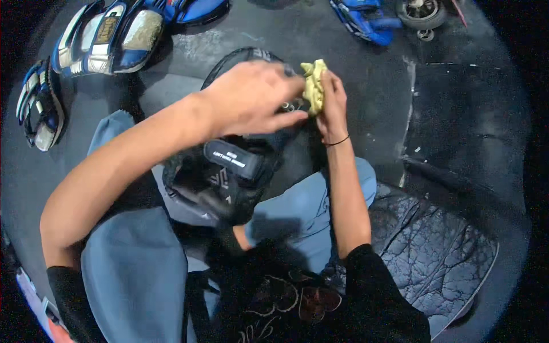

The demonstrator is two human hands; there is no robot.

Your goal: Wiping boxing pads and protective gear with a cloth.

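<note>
My right hand (333, 106) is closed round a crumpled yellow cloth (314, 86), which bunches up out of the grip. Close to the cloth's left side, my left hand (257, 97) is smeared by motion; its thumb points right, and how far its fingers are closed does not show. Under my left hand, between my bent legs, rests a black padded piece of sparring gear (214, 183) with a wide strap (231, 158) across it. My left hand and forearm hide part of its upper end.
Blue and white strike pads (106, 37) lie at the far left, with a smaller pad (43, 106) nearer. Blue gear (366, 20) and a small wheel (421, 11) are at the far right. A cracked black pad (429, 251) lies by my right leg. The dark mat (377, 97) has a worn seam.
</note>
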